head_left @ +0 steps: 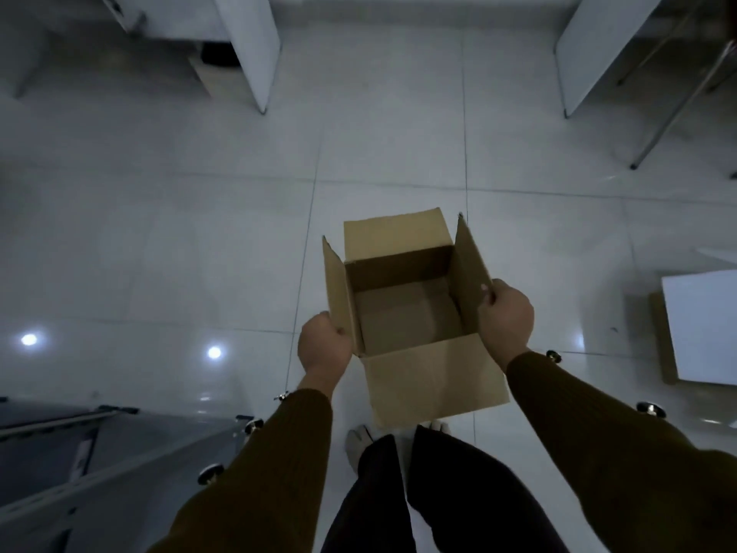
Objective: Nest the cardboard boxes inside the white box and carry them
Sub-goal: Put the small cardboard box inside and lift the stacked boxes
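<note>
Legs: your dark trousers fill the 6 o'clock edge, with pale footwear showing just under the box's near flap
Sleeves: your brown knit sleeves run in from 7 and 5 o'clock toward the box
Left hand: your left hand is curled shut on the left flap of the cardboard box, near its lower corner
Right hand: your right hand is clamped on the right flap, thumb on the inner face of the flap, fingers behind it
Cardboard box: held between your hands just below picture centre, open side up, all four flaps spread, inside bare
White box: the white box sits on the floor at 3 o'clock, well apart from the cardboard one, partly cut by the picture edge; a brown cardboard edge shows along its left side
Floor: glossy pale tiles, two bright light reflections at 8 o'clock
Far: white panel furniture at 11 o'clock, another panel with metal legs at 1 o'clock
</note>
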